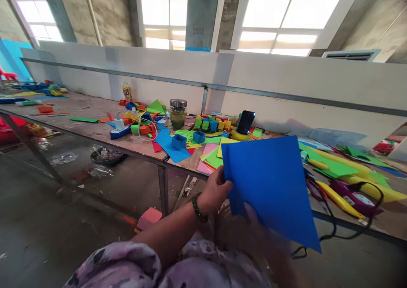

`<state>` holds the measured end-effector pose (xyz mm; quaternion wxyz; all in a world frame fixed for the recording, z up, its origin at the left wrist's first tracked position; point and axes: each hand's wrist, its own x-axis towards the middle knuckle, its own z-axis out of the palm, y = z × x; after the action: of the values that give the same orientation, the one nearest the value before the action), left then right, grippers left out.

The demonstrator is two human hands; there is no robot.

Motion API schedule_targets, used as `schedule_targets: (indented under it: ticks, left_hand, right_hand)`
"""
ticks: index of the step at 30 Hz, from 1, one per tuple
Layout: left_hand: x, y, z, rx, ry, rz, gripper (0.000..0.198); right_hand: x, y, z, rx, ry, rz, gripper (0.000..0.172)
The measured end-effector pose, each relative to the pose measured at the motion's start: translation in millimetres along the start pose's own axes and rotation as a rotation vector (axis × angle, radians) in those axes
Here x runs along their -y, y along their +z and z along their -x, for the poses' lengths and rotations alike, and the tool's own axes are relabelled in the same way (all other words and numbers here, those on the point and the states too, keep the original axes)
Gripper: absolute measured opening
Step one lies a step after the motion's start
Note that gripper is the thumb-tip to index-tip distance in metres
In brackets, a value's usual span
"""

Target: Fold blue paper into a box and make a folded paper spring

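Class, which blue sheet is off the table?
The large blue sheet held between left hand and right hand; the smaller blue sheet lies flat on the table under a blue box.

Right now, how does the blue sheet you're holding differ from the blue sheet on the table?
The held sheet is raised and tilted between left hand and right hand; the table sheet lies flat. The held sheet is bare; the table sheet carries a blue box. Both are plain blue.

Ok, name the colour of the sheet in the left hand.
The sheet is plain blue, best seen in the head view.
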<state>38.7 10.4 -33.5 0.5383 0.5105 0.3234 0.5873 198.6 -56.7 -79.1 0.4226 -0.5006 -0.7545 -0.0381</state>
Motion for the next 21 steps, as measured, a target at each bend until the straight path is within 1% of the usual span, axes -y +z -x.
schedule_targets:
  ticks: [3,5,7,9,11,13,15,18,19,21]
  left_hand:
    - [-3.8,-1.1,6.4,0.033,-0.089,0.066,0.025]
    - [-6.5,-3.9,10.2,0.064,-0.134,0.1,0.028]
    - [-7.9,-8.1,12.7,0.077,-0.146,0.133,0.034]
    - [-7.8,-12.0,13.6,0.082,-0.159,0.177,0.04]
    - [-6.2,-13.4,13.3,0.082,-0.178,0.239,0.042]
    - [-3.5,-11.1,12.6,0.056,-0.171,0.272,0.044]
    - [0.4,-6.1,12.0,-0.002,-0.103,0.204,0.05]
    - [6.2,0.2,11.7,-0.08,0.065,-0.088,0.065]
    - [7.2,0.8,11.6,-0.088,0.102,-0.186,0.07]
    - [6.4,-0.8,11.1,-0.08,0.12,-0.306,0.073]
  right_hand:
    - [4.1,2.9,-3.5,-0.063,-0.033,-0.034,0.023]
    - [2.2,2.4,-6.7,-0.053,0.002,-0.143,0.02]
    - [-2.1,-1.6,-8.3,-0.049,0.071,-0.25,0.021]
    - [-6.9,-8.8,-7.4,-0.057,0.125,-0.301,0.024]
    - [-10.3,-16.2,-5.6,-0.046,0.142,-0.326,0.027]
    - [-11.6,-19.6,-4.9,-0.021,0.139,-0.348,0.029]
    - [-11.3,-16.9,-6.1,-0.003,0.133,-0.373,0.031]
    - [-10.9,-5.8,-7.2,0.008,0.155,-0.394,0.037]
    - [-11.4,-2.4,-6.4,0.01,0.179,-0.395,0.04]
    - [-14.2,0.8,-3.0,0.008,0.233,-0.384,0.043]
